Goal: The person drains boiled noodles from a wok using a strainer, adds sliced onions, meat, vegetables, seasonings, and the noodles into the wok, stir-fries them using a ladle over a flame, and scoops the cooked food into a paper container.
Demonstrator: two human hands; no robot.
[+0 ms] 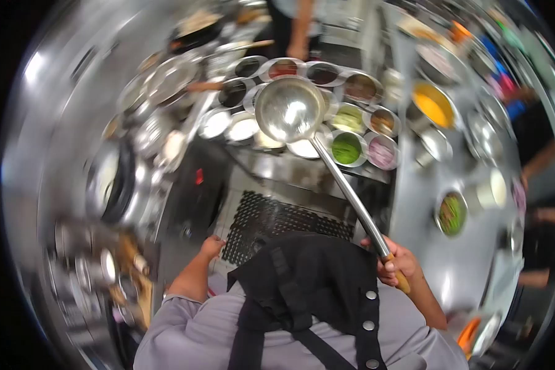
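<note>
My right hand (pixel 398 262) is closed round the wooden end of a long-handled metal ladle (pixel 290 110). The ladle's round bowl is raised over the rows of ingredient bowls and hides some of them. Near the bowl's lower right are a bowl of chopped greens (pixel 346 148) and one of pink sliced pieces (pixel 382 152). My left hand (pixel 213 246) hangs low beside the black apron, its fingers curled; what it holds, if anything, is too small to make out.
A steel counter on the right bears a pot of orange liquid (pixel 433 105), a bowl of green food (pixel 451 213) and a white container (pixel 491 189). Pans (pixel 110 180) stand at left. A black perforated mat (pixel 271 219) covers the floor. Other people stand ahead and at right.
</note>
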